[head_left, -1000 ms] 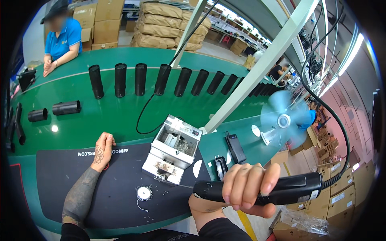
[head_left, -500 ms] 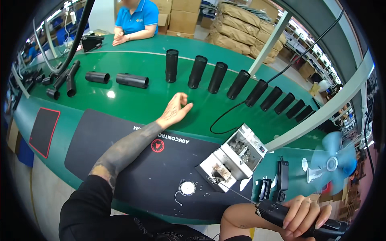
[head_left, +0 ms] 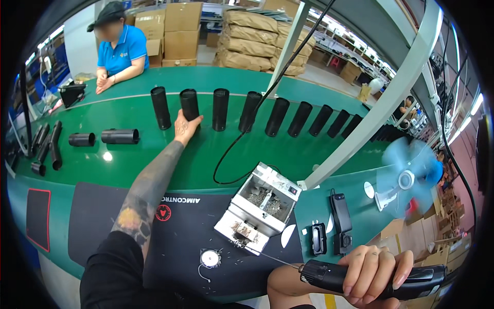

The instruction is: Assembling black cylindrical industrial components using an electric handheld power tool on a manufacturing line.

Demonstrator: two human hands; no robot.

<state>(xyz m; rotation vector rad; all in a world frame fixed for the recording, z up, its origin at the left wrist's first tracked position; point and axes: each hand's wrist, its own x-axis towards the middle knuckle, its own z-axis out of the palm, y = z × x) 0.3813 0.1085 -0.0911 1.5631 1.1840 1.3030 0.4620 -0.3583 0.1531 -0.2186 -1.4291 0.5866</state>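
Note:
My left hand (head_left: 185, 126) reaches across the green table and is closed around the lower part of a black cylindrical tube (head_left: 189, 102), which stands upright in a row of similar tubes. At the lower right my right hand (head_left: 378, 273) grips a black electric screwdriver (head_left: 324, 275). Its long thin bit points left, with the tip at the front of a metal screw feeder (head_left: 260, 206) that holds many small loose screws. A small round white part with a wire (head_left: 210, 258) lies on the black mat (head_left: 175, 242) among scattered screws.
More black tubes (head_left: 221, 110) curve off to the right. Several black tubes (head_left: 120, 136) lie on their sides at left. A spinning blue fan (head_left: 406, 179), black case halves (head_left: 318, 239) and a slanted grey post (head_left: 381, 103) stand at right. A person in blue (head_left: 122, 54) sits across the table.
My left hand has moved onto one of the standing tubes and closed around it. The view has shifted to the right. The right hand still grips the screwdriver at the feeder.

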